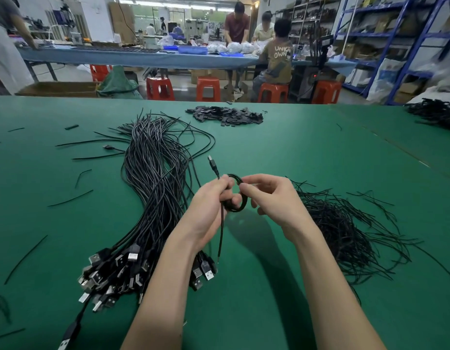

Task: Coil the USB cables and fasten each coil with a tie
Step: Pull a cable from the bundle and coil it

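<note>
My left hand (210, 202) grips a small black coil (236, 195) of USB cable, fingers curled round its left side. My right hand (269, 195) pinches the top of the coil with thumb and first finger. I hold the coil in the air above the green table (307, 152). One plug end (213, 164) sticks up past the coil, away from me. The other end (221, 238) hangs down from the coil toward me.

Left of the coil lies a big bundle of loose USB cables (153, 188), with its silver plugs (110, 276) nearest to me. Right of the coil lies a messy heap of thin black ties (345, 231). Far behind the coil sits a pile of small flat black pieces (226, 116). A few stray ties (69, 198) lie on the table, left of the bundle. Beyond the table, people work at a long blue bench (133, 56) with red stools (208, 88).
</note>
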Available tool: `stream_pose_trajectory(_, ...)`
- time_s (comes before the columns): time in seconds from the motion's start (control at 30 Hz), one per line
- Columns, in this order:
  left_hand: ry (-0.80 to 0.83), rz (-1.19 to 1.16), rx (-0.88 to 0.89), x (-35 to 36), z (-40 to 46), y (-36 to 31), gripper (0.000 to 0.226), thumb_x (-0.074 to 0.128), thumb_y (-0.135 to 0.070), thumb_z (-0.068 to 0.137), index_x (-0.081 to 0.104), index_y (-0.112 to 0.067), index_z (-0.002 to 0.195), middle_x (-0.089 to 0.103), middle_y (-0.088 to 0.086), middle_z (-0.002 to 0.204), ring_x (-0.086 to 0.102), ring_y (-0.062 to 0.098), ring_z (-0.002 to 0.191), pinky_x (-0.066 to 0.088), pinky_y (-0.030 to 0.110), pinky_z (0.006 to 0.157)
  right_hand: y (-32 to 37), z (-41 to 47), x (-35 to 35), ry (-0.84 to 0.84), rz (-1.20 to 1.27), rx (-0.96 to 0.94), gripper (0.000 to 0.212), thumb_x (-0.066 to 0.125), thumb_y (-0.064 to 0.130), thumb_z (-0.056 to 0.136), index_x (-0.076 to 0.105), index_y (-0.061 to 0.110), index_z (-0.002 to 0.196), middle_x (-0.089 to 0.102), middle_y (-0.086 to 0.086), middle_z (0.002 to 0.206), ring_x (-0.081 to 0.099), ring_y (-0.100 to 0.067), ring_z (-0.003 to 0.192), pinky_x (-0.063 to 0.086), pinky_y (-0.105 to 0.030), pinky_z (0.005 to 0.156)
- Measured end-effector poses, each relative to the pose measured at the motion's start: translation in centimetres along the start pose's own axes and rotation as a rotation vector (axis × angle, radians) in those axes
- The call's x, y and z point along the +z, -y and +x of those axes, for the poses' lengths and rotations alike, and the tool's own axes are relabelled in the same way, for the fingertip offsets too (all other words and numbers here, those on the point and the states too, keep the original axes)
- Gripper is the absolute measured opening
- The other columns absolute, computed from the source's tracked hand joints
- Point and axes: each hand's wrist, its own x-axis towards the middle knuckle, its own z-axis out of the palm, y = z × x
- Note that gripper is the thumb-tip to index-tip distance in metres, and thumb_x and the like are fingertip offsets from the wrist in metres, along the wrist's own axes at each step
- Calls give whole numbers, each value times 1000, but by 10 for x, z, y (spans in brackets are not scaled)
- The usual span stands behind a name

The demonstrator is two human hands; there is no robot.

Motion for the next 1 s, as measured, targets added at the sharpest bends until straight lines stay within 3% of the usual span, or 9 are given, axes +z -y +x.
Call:
stream_pose_trajectory(0.13,-177,698,160,4,-1,7,26,35,-29,107,55,-21,94,59,-10,72,55,6,70,43,25,71,0,1,5,-47,47,-51,10,73,13,91,77,19,97,77,-6,78,63,-5,58,52,-19,53)
stream_pose_trajectory(0.27,-231,977,330,10,-3,15,25,35,-21,107,51,-7,95,63,11,98,60,26,91,44,35,79,-7,1,15,-121,21,-78,14,72,9,92,76,22,89,78,2,74,72,-7,61,63,-29,65)
stream_pose_trajectory(0.4,-140,894,334,13,-5,16,19,34,-20,107,44,-15,93,65,12,94,66,29,89,54,44,79,-9,1,16,-140,129,-83,16,72,7,91,76,21,85,78,-3,74,76,-17,69,63,-37,76)
stream_pose_trajectory(0.5,-133,956,332,8,-4,19,25,35,-18,106,35,-28,83,63,-1,76,61,10,64,41,18,55,-8,2,15,-104,208,-59,13,72,4,91,78,16,89,78,-11,78,74,-19,68,61,-37,75)
stream_pose_trajectory(0.57,-158,1031,339,3,-3,22,30,36,-13,104,31,-29,80,56,-4,71,53,9,59,35,20,50,-6,2,11,-43,188,-26,11,74,10,89,79,19,94,79,-9,81,77,-21,76,61,-36,82)
stream_pose_trajectory(0.63,-141,1048,319,3,-4,21,23,35,-11,103,42,-28,89,60,-1,79,59,16,67,39,17,54,-3,1,11,39,197,-12,14,79,19,87,78,23,100,79,-8,92,77,-20,81,61,-35,86)
stream_pose_trajectory(0.7,-88,1096,287,7,-5,20,23,33,-12,102,53,-18,114,69,7,99,65,29,89,52,34,76,-5,2,14,-8,171,-19,19,82,26,84,77,25,103,77,-8,95,73,-16,74,61,-34,81)
stream_pose_trajectory(0.83,-2,1237,237,12,-7,21,25,33,-12,102,49,-11,121,67,16,107,62,39,96,50,50,83,-11,4,13,-113,42,-36,13,80,31,85,80,18,86,71,6,69,60,-9,55,59,-38,77)
stream_pose_trajectory(1.0,59,974,183,15,-9,22,16,35,-30,107,47,-21,113,62,-4,89,53,8,68,38,29,60,-16,6,5,-186,106,16,13,81,24,84,80,15,75,71,-5,66,66,-14,53,61,-47,78)
